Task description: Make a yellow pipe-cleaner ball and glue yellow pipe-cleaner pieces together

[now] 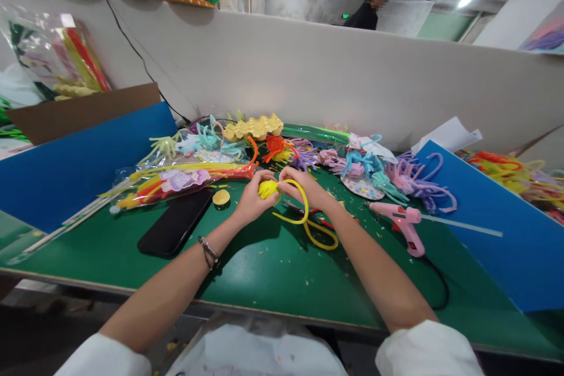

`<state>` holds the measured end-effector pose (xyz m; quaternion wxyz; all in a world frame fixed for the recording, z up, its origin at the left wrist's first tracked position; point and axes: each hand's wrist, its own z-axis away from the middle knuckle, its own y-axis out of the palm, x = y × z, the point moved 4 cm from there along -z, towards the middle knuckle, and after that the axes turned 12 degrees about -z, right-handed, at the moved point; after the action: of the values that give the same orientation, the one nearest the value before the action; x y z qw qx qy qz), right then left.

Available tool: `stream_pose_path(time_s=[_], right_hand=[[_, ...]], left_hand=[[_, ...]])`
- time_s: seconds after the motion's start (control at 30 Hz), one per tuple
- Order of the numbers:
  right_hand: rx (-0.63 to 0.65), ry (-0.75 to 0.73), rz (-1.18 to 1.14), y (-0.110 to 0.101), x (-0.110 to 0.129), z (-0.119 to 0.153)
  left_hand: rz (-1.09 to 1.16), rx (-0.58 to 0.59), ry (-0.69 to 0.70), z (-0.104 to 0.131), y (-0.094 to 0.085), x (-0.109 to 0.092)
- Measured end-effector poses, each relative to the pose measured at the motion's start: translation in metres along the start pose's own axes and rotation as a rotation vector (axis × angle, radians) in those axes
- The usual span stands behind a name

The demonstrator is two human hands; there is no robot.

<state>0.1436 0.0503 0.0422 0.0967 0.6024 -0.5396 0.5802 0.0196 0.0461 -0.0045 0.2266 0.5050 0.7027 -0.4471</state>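
Note:
My left hand (252, 202) is closed around a small bright yellow bundle of pipe cleaners (267, 189) above the green table. Pressed close beside it, my right hand (306, 187) pinches a yellow pipe cleaner (307, 207) at the bundle. The strand curves over and down from my right fingers. Its lower part, or another yellow strand, forms a loop near the table; I cannot tell which. Behind the strand and partly covered lies a red-handled cutting tool (324, 223). My fingers hide where the strand meets the bundle.
A pink glue gun (403, 220) with a glue stick lies to the right. At left are a black phone (176, 224) and a bag of pipe cleaners (185, 179). Blue panels (88, 155) flank the green table (264, 282). A person (370, 3) is beyond the partition.

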Motion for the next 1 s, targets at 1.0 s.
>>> stream_pose_path(time_s=[1.0], right_hand=[[0.088,-0.035,0.106,0.011,-0.008,-0.003]], left_hand=[[0.271,0.247,-0.111,0.001,0.007,-0.001]])
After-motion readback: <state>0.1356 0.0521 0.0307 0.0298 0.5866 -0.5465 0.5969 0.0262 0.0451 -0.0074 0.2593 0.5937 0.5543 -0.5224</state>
